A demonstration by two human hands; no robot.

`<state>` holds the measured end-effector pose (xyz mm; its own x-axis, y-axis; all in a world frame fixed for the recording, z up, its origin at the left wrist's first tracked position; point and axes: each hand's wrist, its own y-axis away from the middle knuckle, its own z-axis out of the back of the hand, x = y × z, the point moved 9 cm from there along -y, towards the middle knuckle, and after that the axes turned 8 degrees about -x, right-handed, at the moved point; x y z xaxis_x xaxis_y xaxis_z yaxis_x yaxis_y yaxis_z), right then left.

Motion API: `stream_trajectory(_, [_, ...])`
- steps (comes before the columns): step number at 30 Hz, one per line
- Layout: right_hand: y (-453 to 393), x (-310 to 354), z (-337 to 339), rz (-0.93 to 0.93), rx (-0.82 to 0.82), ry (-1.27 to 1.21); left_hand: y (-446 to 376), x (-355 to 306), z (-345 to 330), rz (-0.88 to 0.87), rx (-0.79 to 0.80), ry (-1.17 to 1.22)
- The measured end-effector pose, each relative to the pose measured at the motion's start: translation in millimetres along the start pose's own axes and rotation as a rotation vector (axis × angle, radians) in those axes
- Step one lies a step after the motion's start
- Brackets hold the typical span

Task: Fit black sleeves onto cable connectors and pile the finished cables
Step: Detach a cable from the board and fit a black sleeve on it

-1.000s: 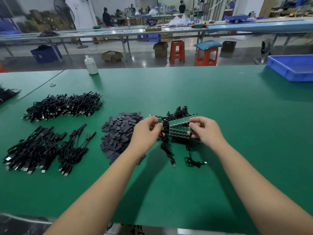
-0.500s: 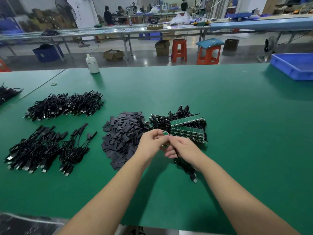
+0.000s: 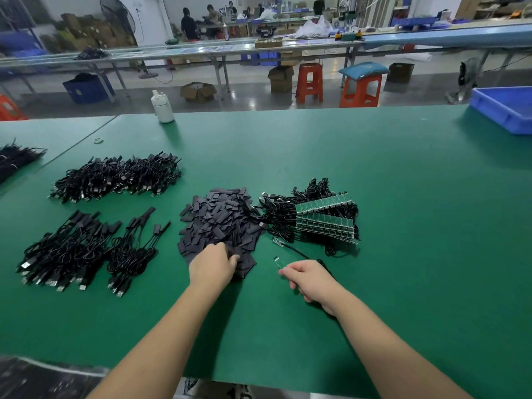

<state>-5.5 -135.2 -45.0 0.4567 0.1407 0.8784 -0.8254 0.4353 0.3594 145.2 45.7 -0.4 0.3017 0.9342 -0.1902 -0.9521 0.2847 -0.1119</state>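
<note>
Your hands have parted: your left hand now pinches a sleeve from the sleeve pile on the bench, while your right hand grips the bare-connector cable, ready for fitting.

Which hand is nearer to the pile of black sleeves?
Left. The left hand rests on the near edge of the sleeve pile; the right hand holds a cable beside it, apart.

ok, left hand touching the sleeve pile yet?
Touching. In the head view the left hand lies on the near edge of the pile of black sleeves, its fingers curled down into the sleeves with no green table showing between them.
</note>
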Motion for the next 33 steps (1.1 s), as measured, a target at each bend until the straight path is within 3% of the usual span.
stream_trajectory(8, [-1, -3, -1, 0.081, -0.014, 0.107, -1, 12, -12, 0.021, -0.015, 0.038])
stream_trajectory(13, [-6, -14, 5, 0.019, 0.014, -0.065, -2, 13, -12, -0.008, -0.023, 0.055])
stream_trajectory(17, [-8, -19, 9, -0.007, -0.007, -0.125, 4, -4, 5, -0.128, -0.147, 0.194])
stream_trajectory(22, [-7, -17, 10, -0.020, -0.003, -0.164, 31, -44, -18, -0.226, 0.185, 0.660])
stream_trajectory(28, [-8, -8, 17, 0.008, -0.054, -0.221, 47, -57, -39, -0.211, 0.317, 0.786])
stream_trajectory(33, [-10, -19, 20, -0.062, -0.036, -0.324, 52, -61, -35, -0.275, 0.301, 0.740])
